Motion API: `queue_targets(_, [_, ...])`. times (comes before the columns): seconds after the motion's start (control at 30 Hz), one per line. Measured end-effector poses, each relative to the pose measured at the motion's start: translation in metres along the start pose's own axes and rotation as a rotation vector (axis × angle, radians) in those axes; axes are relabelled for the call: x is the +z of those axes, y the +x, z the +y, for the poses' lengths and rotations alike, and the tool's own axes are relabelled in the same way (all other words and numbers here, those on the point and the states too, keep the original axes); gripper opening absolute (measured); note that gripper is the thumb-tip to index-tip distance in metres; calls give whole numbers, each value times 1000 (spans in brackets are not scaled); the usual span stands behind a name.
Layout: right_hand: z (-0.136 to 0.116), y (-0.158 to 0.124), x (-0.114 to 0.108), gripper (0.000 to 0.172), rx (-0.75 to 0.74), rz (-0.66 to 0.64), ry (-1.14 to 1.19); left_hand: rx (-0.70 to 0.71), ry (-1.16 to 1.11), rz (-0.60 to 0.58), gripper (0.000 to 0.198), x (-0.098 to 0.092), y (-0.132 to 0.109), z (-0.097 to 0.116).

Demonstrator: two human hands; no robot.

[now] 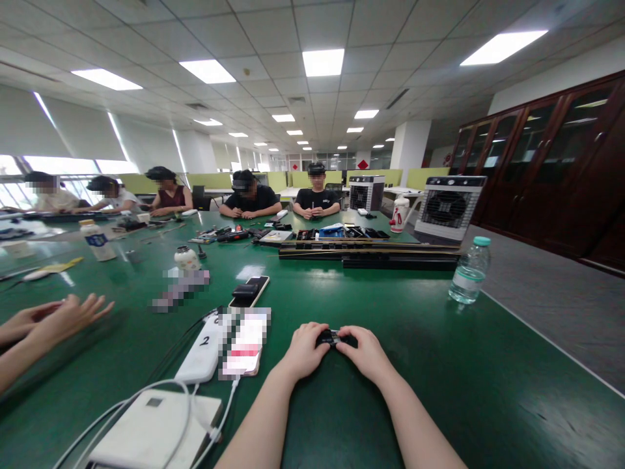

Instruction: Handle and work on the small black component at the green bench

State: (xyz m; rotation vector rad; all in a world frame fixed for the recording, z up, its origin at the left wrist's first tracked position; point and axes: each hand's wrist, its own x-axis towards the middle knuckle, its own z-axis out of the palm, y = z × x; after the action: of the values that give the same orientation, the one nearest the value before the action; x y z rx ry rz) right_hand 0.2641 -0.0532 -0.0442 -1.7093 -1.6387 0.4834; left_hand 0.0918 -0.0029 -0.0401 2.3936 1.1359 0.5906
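Note:
Both my hands rest low over the green table (pixel 415 326), thumbs and fingers bent around a small black part (pixel 334 337) with a silvery strip in its middle. My left hand (pixel 306 350) grips its left end, and my right hand (pixel 365 352) its right end. The fingers cover much of the part, so its exact kind is unclear. Left of my hands lies a phone with a lit, blurred screen (pixel 248 342), a cable plugged into its near end. Beside the phone is a white power bank (pixel 201 352) marked 2.
A larger white box (pixel 156 430) with looping cables sits front left. Another person's hands (pixel 63 319) are at the left edge. Long black rails (pixel 400 262) lie ahead across the table. A water bottle (pixel 469 273) stands right, near the table edge. Several people sit farther back.

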Motion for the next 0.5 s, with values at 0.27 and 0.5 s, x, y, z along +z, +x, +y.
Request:
queue_targets(0.27, [-1,0,-1,16,-5,2,12,-1,3,10,39,2,1,-2])
queue_targets(0.5, [-2,-1,-1,18,-1,18,-3,-2,-9,19,40,2,-1,-1])
